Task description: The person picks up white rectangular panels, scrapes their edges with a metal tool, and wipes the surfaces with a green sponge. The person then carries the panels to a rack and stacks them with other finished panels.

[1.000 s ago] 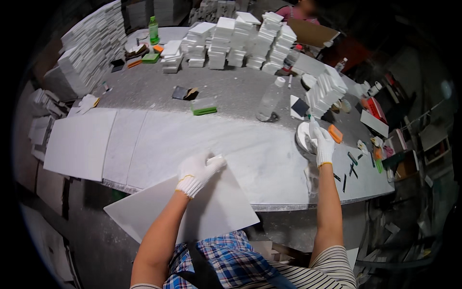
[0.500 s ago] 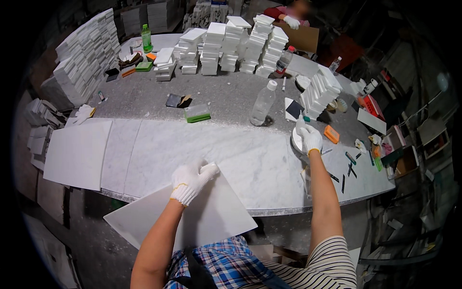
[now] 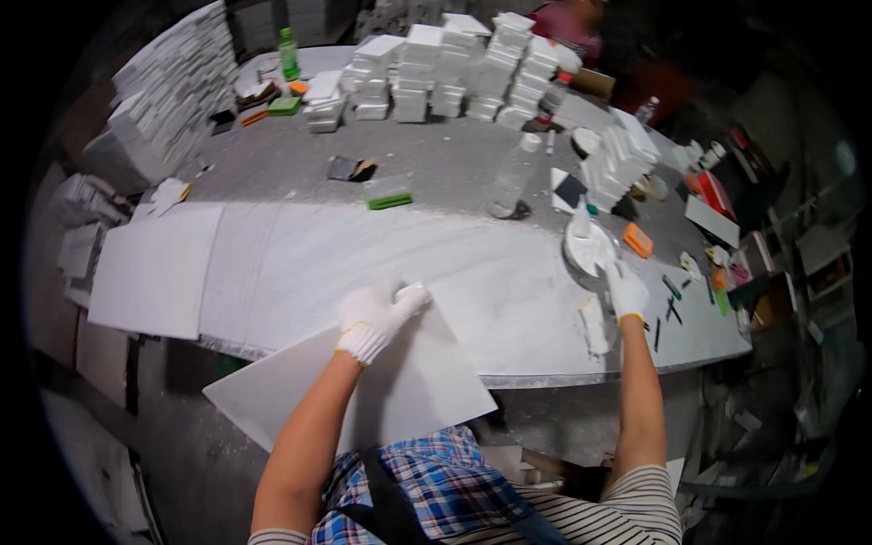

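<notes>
Closest to me, the white slab (image 3: 440, 386) sloped up from in front of my plaid apron (image 3: 427, 477) across the near edge of the table (image 3: 272, 173), one corner jutting out at my left, another at my right. My left forearm and the apron hid part of it, so I could not tell its full outline; its longest visible edge, and probably its long axis, ran from low left up to the right, its far corner pointing away from me.

My left hand (image 3: 371, 320), in a knitted glove, was clamped on that upper edge near the far corner, thumb on the face towards me. I judged the slab stiff, fairly heavy for its thinness, and brittle at the corners; its smooth face might slip against cotton, so a firm pinch on the edge, with support underneath, seemed the safest hold.

Farther off to the right, my gloved right hand (image 3: 627, 291) was at the near rim of a round bowl (image 3: 569, 247) of white stuff, fingers bent; I could not tell whether they gripped anything.

Beyond stood a clear bottle (image 3: 514, 177), and farther back, stacks of white tiles (image 3: 413, 77).
</notes>
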`<state>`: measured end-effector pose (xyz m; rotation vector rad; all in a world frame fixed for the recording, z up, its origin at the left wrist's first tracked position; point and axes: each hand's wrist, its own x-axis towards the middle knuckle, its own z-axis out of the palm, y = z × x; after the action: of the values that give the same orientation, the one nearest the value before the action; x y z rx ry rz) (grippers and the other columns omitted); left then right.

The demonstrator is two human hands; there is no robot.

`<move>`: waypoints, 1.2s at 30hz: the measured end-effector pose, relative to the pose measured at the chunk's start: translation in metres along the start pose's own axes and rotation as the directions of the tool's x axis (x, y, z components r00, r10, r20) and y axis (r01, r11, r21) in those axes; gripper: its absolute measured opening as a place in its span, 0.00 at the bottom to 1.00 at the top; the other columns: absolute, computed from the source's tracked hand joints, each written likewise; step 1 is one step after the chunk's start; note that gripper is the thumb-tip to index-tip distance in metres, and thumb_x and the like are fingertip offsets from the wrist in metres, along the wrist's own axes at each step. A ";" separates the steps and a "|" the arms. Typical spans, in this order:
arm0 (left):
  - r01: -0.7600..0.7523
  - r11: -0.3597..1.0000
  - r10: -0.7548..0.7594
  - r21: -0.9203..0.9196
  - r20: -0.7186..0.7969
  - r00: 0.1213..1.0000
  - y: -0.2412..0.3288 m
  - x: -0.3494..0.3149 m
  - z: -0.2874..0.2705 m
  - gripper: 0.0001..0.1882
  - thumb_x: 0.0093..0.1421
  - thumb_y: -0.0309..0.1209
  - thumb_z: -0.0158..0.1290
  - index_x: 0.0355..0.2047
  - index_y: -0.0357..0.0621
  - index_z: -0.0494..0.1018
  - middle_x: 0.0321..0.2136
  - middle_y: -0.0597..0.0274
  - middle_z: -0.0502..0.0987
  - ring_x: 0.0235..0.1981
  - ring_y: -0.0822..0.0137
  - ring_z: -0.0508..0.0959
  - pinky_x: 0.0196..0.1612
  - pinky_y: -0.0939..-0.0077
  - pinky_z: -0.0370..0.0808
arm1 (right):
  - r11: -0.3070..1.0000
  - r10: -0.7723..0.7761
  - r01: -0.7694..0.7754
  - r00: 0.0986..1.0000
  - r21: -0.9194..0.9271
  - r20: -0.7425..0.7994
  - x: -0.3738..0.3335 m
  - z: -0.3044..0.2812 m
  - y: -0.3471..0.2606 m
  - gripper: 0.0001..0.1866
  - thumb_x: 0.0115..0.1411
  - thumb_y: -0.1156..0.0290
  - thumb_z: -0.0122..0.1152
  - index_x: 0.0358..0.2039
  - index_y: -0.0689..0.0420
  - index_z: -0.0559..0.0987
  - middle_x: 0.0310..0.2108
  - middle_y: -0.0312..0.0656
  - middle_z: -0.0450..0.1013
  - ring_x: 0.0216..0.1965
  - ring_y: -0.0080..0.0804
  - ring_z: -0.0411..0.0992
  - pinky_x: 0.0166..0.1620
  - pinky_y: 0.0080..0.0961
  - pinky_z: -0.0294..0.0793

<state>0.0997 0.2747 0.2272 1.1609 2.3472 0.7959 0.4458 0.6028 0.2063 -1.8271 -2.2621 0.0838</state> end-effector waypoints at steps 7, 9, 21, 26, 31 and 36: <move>0.025 1.000 -0.023 -0.019 0.063 0.998 0.013 -0.005 -0.015 0.30 0.56 0.64 0.46 0.31 0.51 0.82 0.26 0.59 0.83 0.30 0.54 0.82 0.35 0.63 0.75 | 0.995 -0.098 0.098 0.995 -0.016 0.001 -0.010 0.013 0.014 0.20 0.60 0.50 0.53 0.46 0.45 0.81 0.42 0.50 0.79 0.44 0.52 0.76 0.45 0.43 0.74; 0.031 0.999 -0.031 0.008 0.063 0.998 0.012 -0.006 -0.015 0.30 0.57 0.64 0.46 0.34 0.53 0.82 0.26 0.59 0.83 0.31 0.55 0.82 0.36 0.62 0.75 | 0.994 -0.110 0.110 0.994 -0.004 -0.022 -0.010 0.012 0.014 0.18 0.59 0.52 0.54 0.44 0.46 0.81 0.41 0.49 0.79 0.43 0.52 0.76 0.44 0.44 0.74; 0.055 0.998 -0.054 0.015 -0.039 0.998 0.006 -0.005 -0.006 0.34 0.60 0.64 0.39 0.29 0.50 0.82 0.26 0.51 0.81 0.31 0.49 0.81 0.37 0.58 0.74 | 0.941 -0.175 0.214 0.971 0.264 -0.165 -0.058 -0.017 -0.072 0.16 0.62 0.57 0.55 0.44 0.52 0.81 0.38 0.53 0.78 0.41 0.53 0.76 0.44 0.40 0.74; 0.093 0.996 -0.093 -0.013 -0.031 0.995 -0.001 0.002 -0.005 0.36 0.64 0.64 0.34 0.28 0.48 0.81 0.26 0.48 0.80 0.31 0.46 0.80 0.36 0.55 0.73 | 0.813 -0.297 0.333 0.943 0.478 -0.152 -0.083 -0.021 -0.109 0.16 0.63 0.62 0.58 0.45 0.59 0.80 0.35 0.52 0.79 0.37 0.41 0.78 0.42 0.32 0.74; 0.011 0.980 -0.029 -0.200 -0.091 0.995 -0.002 -0.007 -0.008 0.32 0.64 0.60 0.38 0.28 0.47 0.81 0.25 0.48 0.80 0.31 0.47 0.80 0.35 0.56 0.73 | 0.603 -0.269 0.028 0.948 0.797 0.170 -0.115 -0.009 -0.144 0.13 0.64 0.67 0.58 0.43 0.63 0.79 0.32 0.39 0.78 0.33 0.23 0.74 0.36 0.21 0.73; -0.056 0.997 0.060 -0.056 0.088 0.994 -0.002 -0.007 -0.017 0.24 0.55 0.56 0.53 0.39 0.52 0.80 0.29 0.54 0.82 0.33 0.54 0.82 0.38 0.63 0.76 | 0.393 -0.322 -0.128 0.908 0.911 0.267 -0.141 -0.001 -0.170 0.12 0.65 0.67 0.59 0.42 0.62 0.80 0.33 0.34 0.77 0.31 0.18 0.72 0.33 0.16 0.70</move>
<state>0.0931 0.2632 0.2394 1.2213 2.2155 0.8049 0.3110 0.4286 0.2195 -1.0432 -1.7990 1.5223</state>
